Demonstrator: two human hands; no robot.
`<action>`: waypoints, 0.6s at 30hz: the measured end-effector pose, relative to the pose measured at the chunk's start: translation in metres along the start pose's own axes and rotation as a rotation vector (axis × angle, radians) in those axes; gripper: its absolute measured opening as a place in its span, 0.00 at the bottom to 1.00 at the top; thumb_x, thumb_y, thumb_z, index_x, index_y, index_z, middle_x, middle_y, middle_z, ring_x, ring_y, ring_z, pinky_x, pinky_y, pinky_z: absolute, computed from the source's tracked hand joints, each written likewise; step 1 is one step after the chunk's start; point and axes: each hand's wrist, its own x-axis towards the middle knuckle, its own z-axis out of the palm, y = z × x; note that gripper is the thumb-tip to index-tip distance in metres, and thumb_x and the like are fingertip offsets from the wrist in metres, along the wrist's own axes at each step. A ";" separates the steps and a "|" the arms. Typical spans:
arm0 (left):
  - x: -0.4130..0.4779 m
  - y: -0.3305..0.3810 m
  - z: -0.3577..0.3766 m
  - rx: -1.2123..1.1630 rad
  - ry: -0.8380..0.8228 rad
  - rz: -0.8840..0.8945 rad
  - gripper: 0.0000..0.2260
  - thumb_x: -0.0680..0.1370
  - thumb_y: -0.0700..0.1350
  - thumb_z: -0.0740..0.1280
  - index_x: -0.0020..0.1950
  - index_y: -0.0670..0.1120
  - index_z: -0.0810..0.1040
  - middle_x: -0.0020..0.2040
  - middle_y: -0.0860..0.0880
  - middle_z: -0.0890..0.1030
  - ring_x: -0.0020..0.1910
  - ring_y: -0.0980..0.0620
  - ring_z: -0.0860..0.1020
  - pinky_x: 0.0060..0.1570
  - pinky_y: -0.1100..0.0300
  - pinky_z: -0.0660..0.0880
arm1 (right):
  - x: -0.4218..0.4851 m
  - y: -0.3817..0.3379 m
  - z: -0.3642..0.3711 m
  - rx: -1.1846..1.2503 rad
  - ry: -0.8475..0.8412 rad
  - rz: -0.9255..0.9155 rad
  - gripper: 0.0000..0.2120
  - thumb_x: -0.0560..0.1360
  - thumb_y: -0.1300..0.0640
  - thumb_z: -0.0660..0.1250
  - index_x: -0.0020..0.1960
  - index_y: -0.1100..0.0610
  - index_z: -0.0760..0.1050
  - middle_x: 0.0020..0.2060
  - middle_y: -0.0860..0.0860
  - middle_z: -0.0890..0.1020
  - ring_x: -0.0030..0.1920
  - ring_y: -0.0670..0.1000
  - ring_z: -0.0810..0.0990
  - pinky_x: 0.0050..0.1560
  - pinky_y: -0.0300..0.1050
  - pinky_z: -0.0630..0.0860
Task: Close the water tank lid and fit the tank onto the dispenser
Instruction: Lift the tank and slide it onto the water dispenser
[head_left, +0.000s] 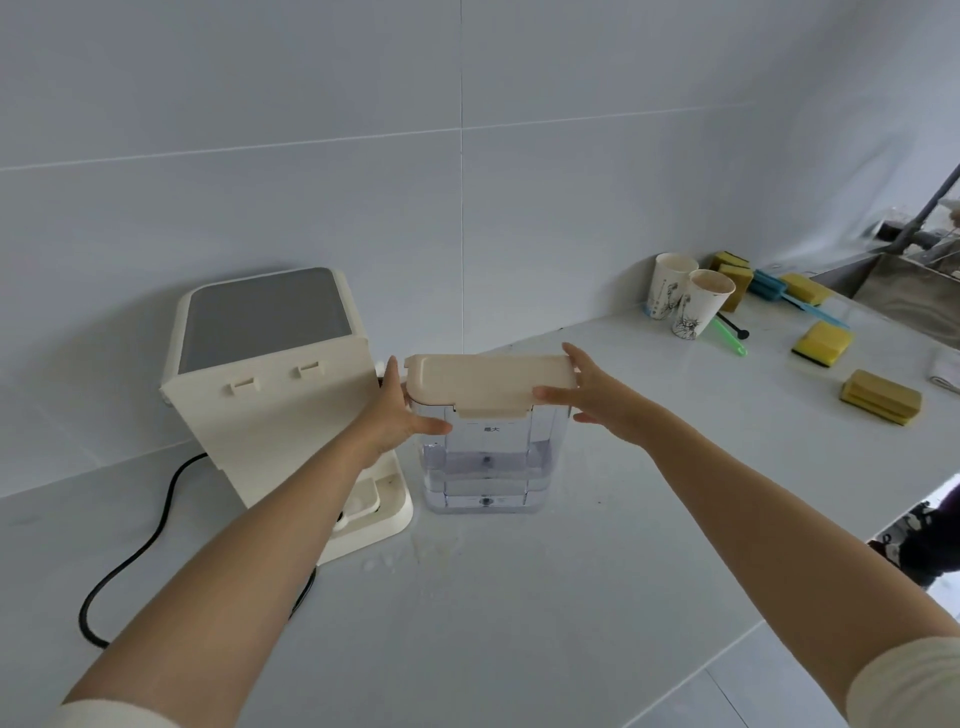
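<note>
White countertop (519, 597) runs from the near edge to a pale tiled wall, with a few water drops (415, 551) spilled on it just in front of the machine. Both bare forearms reach forward over it. Left hand (397, 415) is spread against the left end of the water tank (488, 467), thumb below the lid's rim and fingers behind it. Right hand (597, 400) is spread at the right end, thumb lying on top of the cream lid (488, 382), fingers around the far corner. That lid sits flat on the clear tank, which stands upright on the counter, partly filled, just beside the cream dispenser (270, 374) and not mounted on it. A black power cord (140, 545) trails from the dispenser's left. Farther right stand two paper cups (685, 301), then several yellow sponges (823, 343) scattered near a steel sink (909, 296).
</note>
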 end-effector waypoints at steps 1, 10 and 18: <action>0.000 -0.004 0.002 -0.025 -0.006 0.009 0.52 0.64 0.35 0.76 0.76 0.47 0.44 0.73 0.46 0.64 0.73 0.48 0.61 0.72 0.52 0.60 | -0.001 0.003 -0.001 0.036 -0.030 0.001 0.46 0.67 0.52 0.72 0.73 0.46 0.44 0.72 0.54 0.60 0.63 0.55 0.66 0.65 0.56 0.64; 0.001 -0.023 0.015 0.062 0.020 0.026 0.40 0.64 0.42 0.77 0.71 0.46 0.60 0.70 0.49 0.67 0.70 0.49 0.64 0.68 0.56 0.62 | -0.005 0.025 0.016 0.022 -0.088 -0.019 0.42 0.67 0.63 0.71 0.72 0.47 0.51 0.72 0.48 0.60 0.71 0.51 0.57 0.64 0.53 0.62; 0.003 -0.023 0.017 0.072 0.038 0.007 0.40 0.62 0.43 0.78 0.70 0.46 0.63 0.68 0.48 0.71 0.67 0.49 0.68 0.65 0.57 0.65 | 0.002 0.034 0.031 0.024 0.019 0.056 0.45 0.64 0.65 0.74 0.72 0.53 0.51 0.71 0.54 0.62 0.70 0.53 0.59 0.65 0.50 0.63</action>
